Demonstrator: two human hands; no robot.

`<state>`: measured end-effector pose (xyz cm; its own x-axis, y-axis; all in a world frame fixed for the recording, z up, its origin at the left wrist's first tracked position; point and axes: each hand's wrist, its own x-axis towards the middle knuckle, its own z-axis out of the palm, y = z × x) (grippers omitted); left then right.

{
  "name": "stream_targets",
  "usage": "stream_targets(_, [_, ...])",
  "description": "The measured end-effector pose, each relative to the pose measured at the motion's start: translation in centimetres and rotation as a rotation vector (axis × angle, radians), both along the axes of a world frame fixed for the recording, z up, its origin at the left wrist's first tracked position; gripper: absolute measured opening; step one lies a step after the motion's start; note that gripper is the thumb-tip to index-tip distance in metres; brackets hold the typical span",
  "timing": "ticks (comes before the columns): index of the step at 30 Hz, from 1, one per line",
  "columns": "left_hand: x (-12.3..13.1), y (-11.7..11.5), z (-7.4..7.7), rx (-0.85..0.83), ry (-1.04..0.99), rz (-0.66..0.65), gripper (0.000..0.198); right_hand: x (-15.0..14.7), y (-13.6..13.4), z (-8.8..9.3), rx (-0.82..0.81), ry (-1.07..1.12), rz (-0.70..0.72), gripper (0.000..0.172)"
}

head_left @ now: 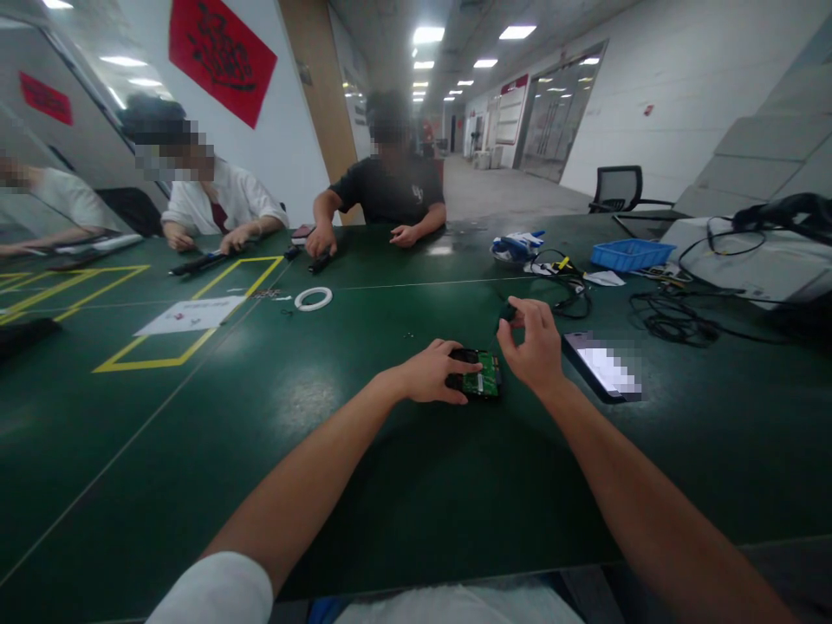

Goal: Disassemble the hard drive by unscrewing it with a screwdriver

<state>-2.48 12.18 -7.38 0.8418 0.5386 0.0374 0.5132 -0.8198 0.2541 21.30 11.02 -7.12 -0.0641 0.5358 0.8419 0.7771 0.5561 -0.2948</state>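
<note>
A hard drive [484, 383] with a green circuit board facing up lies on the dark green table [416, 485] in front of me. My left hand [430, 373] grips it from its left side, with fingers over part of the board. Above the drive's right far corner, my right hand [536, 345] pinches a small screwdriver [505, 317] by its dark handle. Its thin shaft slants down toward the board's edge; whether the tip touches is too small to tell. A phone [603, 367] with a lit screen lies right of my right hand.
Farther right are a blue tray [632, 255], tangled black cables [679, 319] and a white box [728, 260]. A white ring [313, 299] and a paper sheet [188, 315] lie to the left. Across the table sits a person in a black shirt [393, 191]; others sit farther left.
</note>
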Motion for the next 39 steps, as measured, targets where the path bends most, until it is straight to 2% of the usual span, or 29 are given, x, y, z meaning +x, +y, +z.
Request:
stream_targets(5, [0.0, -0.2, 0.2, -0.010, 0.004, 0.003, 0.070, -0.5, 0.1, -0.2, -0.054, 0.010, 0.041, 0.042])
stream_targets(12, [-0.1, -0.1, 0.2, -0.028, 0.002, 0.014, 0.070, -0.9, -0.5, -0.2, -0.049, -0.028, 0.048, 0.040])
stream_targets(16, [-0.1, -0.1, 0.2, -0.023, 0.001, 0.013, 0.071, -0.7, -0.2, -0.4, -0.050, 0.000, 0.051, 0.044])
stream_targets(23, [0.1, -0.3, 0.5, 0.000, -0.003, -0.009, 0.070, -0.6, -0.4, -0.2, -0.039, 0.019, 0.032, 0.041])
stream_targets(31, [0.0, 0.0, 0.1, -0.013, 0.006, 0.001, 0.071, 0.0, 0.4, -1.0, -0.037, 0.123, 0.043, 0.046])
stream_targets(34, [-0.1, 0.1, 0.0, -0.033, 0.013, 0.014, 0.072, 0.1, 0.2, -0.8, -0.024, 0.096, 0.010, 0.044])
stream_targets(39, [-0.2, 0.1, -0.1, -0.043, 0.007, 0.020, 0.072, 0.1, 0.0, -0.4, -0.027, 0.064, 0.044, 0.045])
